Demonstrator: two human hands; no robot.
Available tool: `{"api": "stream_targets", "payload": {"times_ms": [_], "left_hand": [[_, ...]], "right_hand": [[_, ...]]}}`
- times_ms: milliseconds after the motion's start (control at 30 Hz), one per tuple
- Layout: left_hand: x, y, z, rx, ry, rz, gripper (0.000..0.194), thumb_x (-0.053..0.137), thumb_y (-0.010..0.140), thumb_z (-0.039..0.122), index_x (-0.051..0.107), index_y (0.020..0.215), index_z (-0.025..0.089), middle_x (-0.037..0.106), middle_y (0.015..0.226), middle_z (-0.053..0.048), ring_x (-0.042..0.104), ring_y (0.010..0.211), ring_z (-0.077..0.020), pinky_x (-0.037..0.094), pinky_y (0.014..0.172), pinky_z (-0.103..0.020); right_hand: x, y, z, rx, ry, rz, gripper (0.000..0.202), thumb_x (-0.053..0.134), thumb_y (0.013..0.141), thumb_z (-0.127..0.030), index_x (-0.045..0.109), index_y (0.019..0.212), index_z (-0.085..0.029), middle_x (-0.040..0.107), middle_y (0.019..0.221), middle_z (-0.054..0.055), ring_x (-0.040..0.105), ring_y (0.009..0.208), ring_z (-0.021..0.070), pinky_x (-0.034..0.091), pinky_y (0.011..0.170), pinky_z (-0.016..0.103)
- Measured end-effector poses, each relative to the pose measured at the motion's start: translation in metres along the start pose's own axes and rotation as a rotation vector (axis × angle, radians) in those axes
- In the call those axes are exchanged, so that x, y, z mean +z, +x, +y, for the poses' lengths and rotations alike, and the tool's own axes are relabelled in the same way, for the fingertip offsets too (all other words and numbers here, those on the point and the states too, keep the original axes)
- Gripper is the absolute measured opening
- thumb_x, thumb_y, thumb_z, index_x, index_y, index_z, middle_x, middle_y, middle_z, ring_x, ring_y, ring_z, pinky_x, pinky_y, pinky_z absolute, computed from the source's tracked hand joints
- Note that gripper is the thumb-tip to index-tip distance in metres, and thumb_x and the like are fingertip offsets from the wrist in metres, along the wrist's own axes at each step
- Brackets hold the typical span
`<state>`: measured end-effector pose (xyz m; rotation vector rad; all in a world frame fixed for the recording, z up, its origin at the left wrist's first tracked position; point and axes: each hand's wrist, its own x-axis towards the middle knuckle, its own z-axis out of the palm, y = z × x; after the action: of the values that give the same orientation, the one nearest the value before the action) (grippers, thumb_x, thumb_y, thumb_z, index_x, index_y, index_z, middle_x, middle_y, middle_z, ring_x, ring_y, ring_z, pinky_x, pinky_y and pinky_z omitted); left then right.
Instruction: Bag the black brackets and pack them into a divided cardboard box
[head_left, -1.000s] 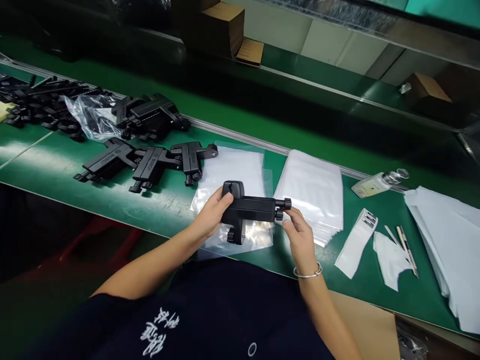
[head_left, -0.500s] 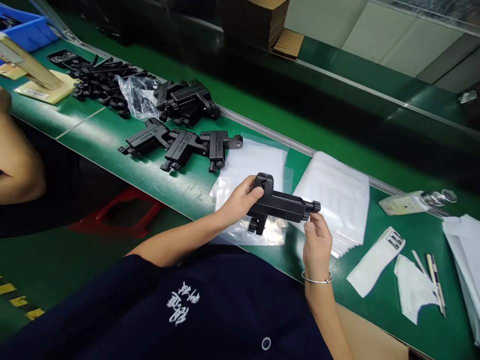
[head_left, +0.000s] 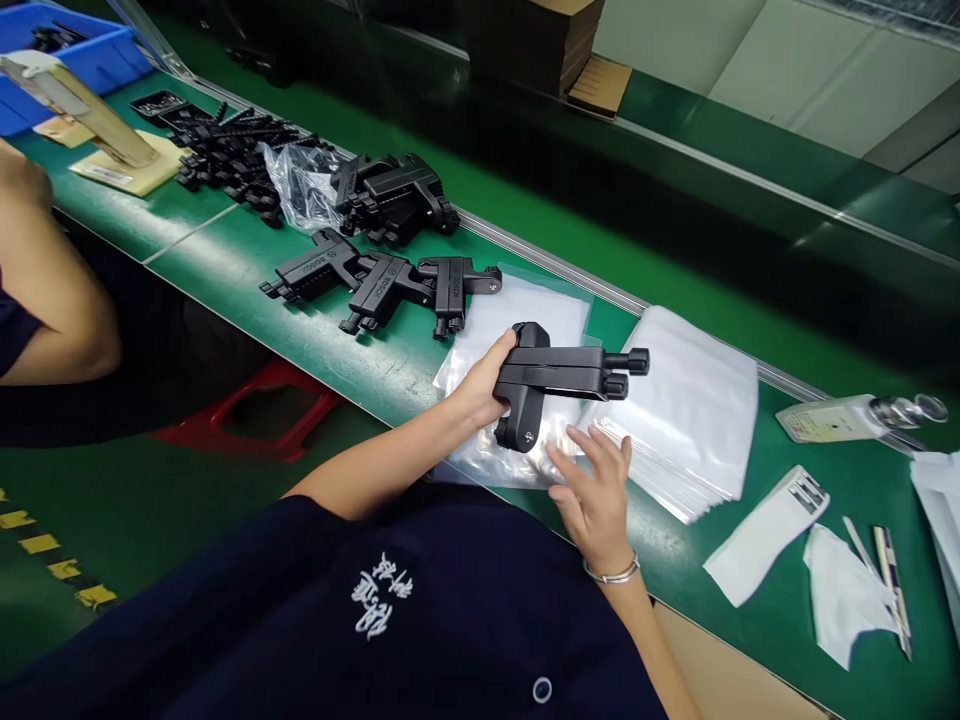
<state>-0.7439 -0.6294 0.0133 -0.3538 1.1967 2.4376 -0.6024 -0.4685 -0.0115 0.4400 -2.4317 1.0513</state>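
My left hand (head_left: 486,388) is closed around one end of a black plastic bracket (head_left: 559,372) with two round knobs at its far right end. The bracket is held level above clear plastic bags (head_left: 469,440). Just below and right of it, my right hand (head_left: 600,495) has its fingers spread and holds nothing. Beyond the left hand lie more black brackets of the same kind (head_left: 386,288) marked BOSCH, side by side on the green bench. A stack of white plastic bags (head_left: 686,400) is right of the held bracket.
At the far left are a heap of small black parts (head_left: 240,150), a blue bin (head_left: 97,60) and a co-worker's arm (head_left: 56,270). A bottle (head_left: 832,418), a white label strip (head_left: 769,535), torn paper (head_left: 844,595) and a pen (head_left: 889,580) lie on the right.
My right hand has let go of the knob end, come down and left, and its fingers have spread. The bracket has turned over in my left hand.
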Motion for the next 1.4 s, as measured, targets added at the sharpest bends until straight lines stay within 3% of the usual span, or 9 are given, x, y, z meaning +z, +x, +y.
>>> {"api": "stream_targets", "payload": {"times_ms": [100, 233, 400, 533, 800, 933, 1067, 1200, 1400], "left_hand": [[0.001, -0.002, 0.000, -0.014, -0.006, -0.013, 0.044, 0.059, 0.084, 0.058, 0.065, 0.090, 0.015, 0.070, 0.074, -0.004, 0.067, 0.075, -0.0186, 0.053, 0.072, -0.029], [0.005, -0.018, -0.004, 0.053, 0.141, -0.087, 0.049, 0.062, 0.080, 0.061, 0.063, 0.095, 0.014, 0.071, 0.087, -0.006, 0.067, 0.087, -0.0212, 0.052, 0.077, -0.030], [0.008, -0.041, 0.001, 0.205, 0.470, -0.547, 0.077, 0.073, 0.075, 0.047, 0.042, 0.140, 0.021, 0.052, 0.139, -0.012, 0.048, 0.130, -0.0295, 0.040, 0.104, -0.038], [0.010, -0.043, 0.012, 0.197, 0.729, -0.820, 0.096, 0.071, 0.072, 0.022, 0.018, 0.151, 0.028, 0.048, 0.141, -0.012, 0.047, 0.130, -0.0293, 0.039, 0.103, -0.041], [0.030, -0.028, 0.014, 0.278, 0.905, -0.566, 0.030, 0.045, 0.092, 0.040, 0.061, 0.107, 0.020, 0.062, 0.079, -0.002, 0.058, 0.063, -0.0142, 0.042, 0.054, -0.024], [0.027, -0.031, 0.017, 0.278, 0.891, -0.625, 0.036, 0.047, 0.091, 0.042, 0.059, 0.118, 0.021, 0.063, 0.077, -0.002, 0.058, 0.057, -0.0134, 0.041, 0.049, -0.022], [0.010, -0.047, 0.026, 0.350, 0.939, -0.822, 0.085, 0.080, 0.067, 0.031, 0.041, 0.143, 0.028, 0.066, 0.113, -0.008, 0.067, 0.090, -0.0252, 0.053, 0.073, -0.031], [-0.006, -0.055, 0.029, 0.391, 0.937, -0.870, 0.074, 0.080, 0.063, 0.020, 0.055, 0.131, 0.029, 0.060, 0.129, -0.009, 0.060, 0.114, -0.0310, 0.047, 0.097, -0.041], [-0.016, -0.043, 0.005, -0.073, 0.372, -0.646, 0.082, 0.086, 0.061, 0.043, 0.048, 0.133, 0.029, 0.063, 0.109, -0.007, 0.065, 0.086, -0.0198, 0.054, 0.074, -0.032]], "right_hand": [[0.004, 0.000, -0.008, 0.015, 0.083, 0.010, 0.030, 0.054, 0.091, -0.046, 0.064, 0.119, -0.043, 0.060, 0.129, 0.002, 0.047, 0.127, 0.0299, 0.005, 0.116, 0.061], [-0.003, 0.012, -0.008, 0.396, 0.621, 0.287, 0.049, 0.060, 0.086, -0.049, 0.052, 0.132, -0.036, 0.057, 0.130, 0.006, 0.056, 0.119, 0.0265, 0.037, 0.107, 0.055], [-0.002, 0.022, 0.011, 0.797, 1.105, 0.446, 0.029, 0.069, 0.080, -0.043, 0.063, 0.104, -0.027, 0.070, 0.099, 0.001, 0.068, 0.088, 0.0168, 0.057, 0.084, 0.039], [0.011, 0.016, 0.023, 0.912, 1.259, 0.439, 0.033, 0.065, 0.079, -0.054, 0.067, 0.094, -0.024, 0.074, 0.091, 0.001, 0.069, 0.089, 0.0184, 0.056, 0.087, 0.039], [0.029, 0.006, 0.012, 0.969, 1.119, 0.241, 0.041, 0.050, 0.085, -0.060, 0.069, 0.090, -0.024, 0.072, 0.078, 0.002, 0.068, 0.073, 0.0206, 0.059, 0.070, 0.037], [0.027, 0.007, 0.012, 0.971, 1.173, 0.259, 0.039, 0.053, 0.084, -0.059, 0.067, 0.091, -0.024, 0.071, 0.080, 0.002, 0.068, 0.077, 0.0200, 0.059, 0.071, 0.037], [0.008, 0.002, 0.018, 0.812, 1.211, 0.449, 0.045, 0.070, 0.071, -0.058, 0.064, 0.104, -0.028, 0.071, 0.098, 0.001, 0.068, 0.091, 0.0199, 0.059, 0.074, 0.036], [-0.014, -0.003, 0.020, 0.680, 1.080, 0.422, 0.065, 0.085, 0.057, -0.049, 0.058, 0.114, -0.032, 0.069, 0.089, -0.001, 0.065, 0.062, 0.0147, 0.054, 0.049, 0.025], [-0.026, 0.010, 0.015, 0.717, 0.984, 0.251, 0.059, 0.064, 0.073, -0.069, 0.057, 0.112, -0.025, 0.068, 0.086, 0.003, 0.067, 0.059, 0.0165, 0.056, 0.046, 0.028]]}}
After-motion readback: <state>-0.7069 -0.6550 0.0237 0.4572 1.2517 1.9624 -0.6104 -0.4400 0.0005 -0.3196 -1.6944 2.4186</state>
